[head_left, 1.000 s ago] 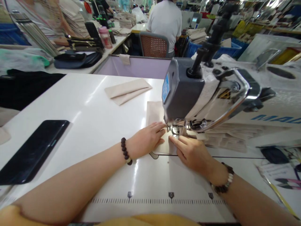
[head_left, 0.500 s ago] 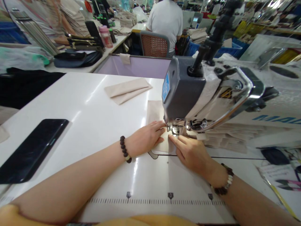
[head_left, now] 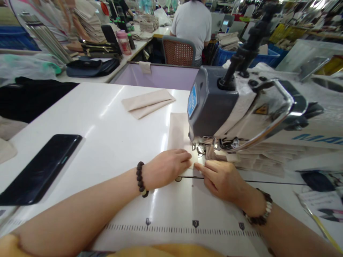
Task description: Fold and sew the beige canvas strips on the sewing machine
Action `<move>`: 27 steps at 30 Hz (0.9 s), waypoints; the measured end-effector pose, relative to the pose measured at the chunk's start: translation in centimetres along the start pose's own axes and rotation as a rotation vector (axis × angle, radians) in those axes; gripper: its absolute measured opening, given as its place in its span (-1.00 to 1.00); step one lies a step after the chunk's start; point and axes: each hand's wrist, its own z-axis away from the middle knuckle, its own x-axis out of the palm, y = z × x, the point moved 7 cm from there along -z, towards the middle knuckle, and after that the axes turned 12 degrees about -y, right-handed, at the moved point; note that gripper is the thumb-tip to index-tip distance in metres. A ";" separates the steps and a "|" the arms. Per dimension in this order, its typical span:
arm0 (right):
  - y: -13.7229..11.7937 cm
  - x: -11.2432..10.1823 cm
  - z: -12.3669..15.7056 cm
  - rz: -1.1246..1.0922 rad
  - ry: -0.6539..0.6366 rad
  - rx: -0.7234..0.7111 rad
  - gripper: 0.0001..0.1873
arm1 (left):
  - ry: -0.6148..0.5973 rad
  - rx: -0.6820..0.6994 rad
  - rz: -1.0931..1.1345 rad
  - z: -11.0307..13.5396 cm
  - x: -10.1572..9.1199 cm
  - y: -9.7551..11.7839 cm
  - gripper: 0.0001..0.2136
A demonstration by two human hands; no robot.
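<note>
A beige fabric piece (head_left: 178, 130) lies flat on the white table, its near end at the presser foot (head_left: 199, 148) of the sewing machine (head_left: 211, 101). My left hand (head_left: 169, 165) rests on the fabric to the left of the foot, palm down, with fingers reaching right and low over the cloth. Just in front of the foot, my right hand (head_left: 221, 178) has its index fingertip touching down near the fabric's right edge. Its other fingers are stretched loosely beside it. The needle cannot be made out, and the left palm hides part of the cloth.
A folded beige piece (head_left: 148, 102) lies farther back. On the left is a black phone (head_left: 40, 169). Layered beige pieces (head_left: 265, 157) sit under the machine arm. A ruler scale (head_left: 195, 230) runs along the front edge. A person in a white shirt (head_left: 191, 26) sits ahead.
Both hands have drawn back toward me from the presser foot. My left thumb and fingers are closer together. The view has shifted slightly.
</note>
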 end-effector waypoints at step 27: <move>1.4 1.0 -1.2 0.064 -0.145 0.310 -0.51 | 0.073 -0.210 -0.006 -1.1 -0.7 -2.8 -0.75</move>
